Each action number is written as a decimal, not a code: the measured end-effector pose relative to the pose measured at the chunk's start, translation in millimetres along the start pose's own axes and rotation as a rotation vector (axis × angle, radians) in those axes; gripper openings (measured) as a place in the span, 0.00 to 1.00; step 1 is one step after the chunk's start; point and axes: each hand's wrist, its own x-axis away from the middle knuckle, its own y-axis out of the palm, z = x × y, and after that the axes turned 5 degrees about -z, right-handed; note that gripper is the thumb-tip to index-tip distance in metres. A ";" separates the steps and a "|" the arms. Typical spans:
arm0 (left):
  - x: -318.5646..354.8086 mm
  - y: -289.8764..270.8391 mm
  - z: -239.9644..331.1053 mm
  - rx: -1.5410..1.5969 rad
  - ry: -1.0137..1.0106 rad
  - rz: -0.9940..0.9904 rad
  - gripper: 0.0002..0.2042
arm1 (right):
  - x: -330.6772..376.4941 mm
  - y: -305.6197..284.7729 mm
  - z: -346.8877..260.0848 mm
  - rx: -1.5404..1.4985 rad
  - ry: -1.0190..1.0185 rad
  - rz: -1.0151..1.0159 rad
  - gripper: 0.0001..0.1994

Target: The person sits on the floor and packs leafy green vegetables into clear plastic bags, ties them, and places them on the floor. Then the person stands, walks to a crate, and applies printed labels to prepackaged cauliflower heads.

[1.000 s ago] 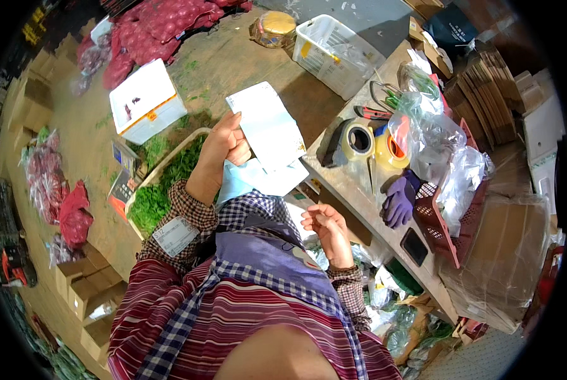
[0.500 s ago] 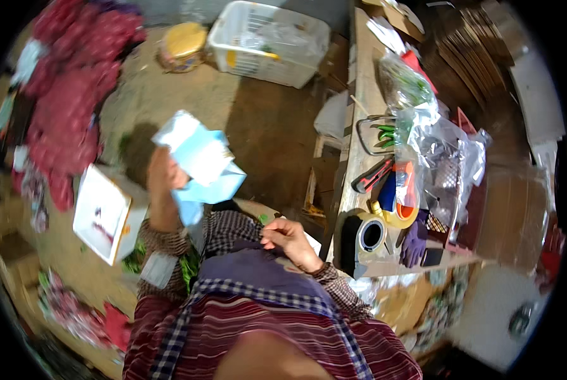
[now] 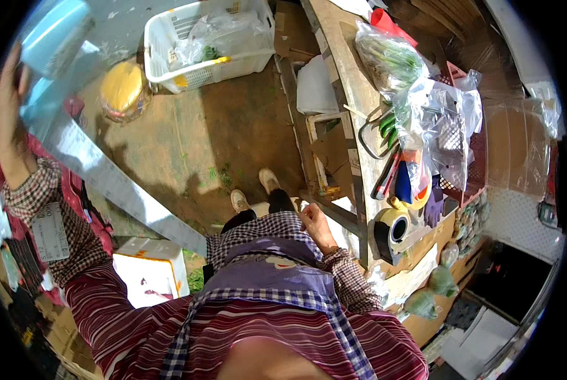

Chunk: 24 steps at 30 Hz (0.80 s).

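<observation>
My left hand (image 3: 10, 101) is raised at the far left, fingers closed round a long paper strip (image 3: 115, 174). The strip is light blue on one side and whitish with faint print on the other. From the hand it slants down to the right, reaching my purple apron (image 3: 277, 269). Near my waist, in front of the checked lower garment, my right hand (image 3: 317, 225) has its fingers curled together. Whatever may be between those fingertips is too small to make out. A pale printed label (image 3: 50, 233) lies on my left checked sleeve.
To the right runs a wooden workbench (image 3: 334, 57) with a tape dispenser (image 3: 391, 233), a red-black cutter (image 3: 388, 177), green chillies (image 3: 388, 126) and bagged greens (image 3: 388, 60). A white crate (image 3: 217, 77) and a yellow-lidded tub (image 3: 124, 88) stand ahead. A white box (image 3: 147, 278) sits at lower left.
My left hand has swung out to the far left and forward, and the bunched paper now stretches as a long strip. My view has turned. The right hand stays near my waist, fingers curled.
</observation>
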 end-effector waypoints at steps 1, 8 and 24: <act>-3.5 43.0 17.3 0.281 -0.015 0.100 0.14 | -6.8 2.9 7.2 -0.001 -0.003 0.038 0.10; 22.8 229.5 -86.7 0.335 -0.187 -0.631 0.10 | -90.5 -1.6 26.5 -0.152 0.224 0.053 0.23; 168.2 482.8 -326.7 0.606 -0.952 -1.033 0.11 | -550.4 -50.0 73.2 -0.807 0.303 0.779 0.10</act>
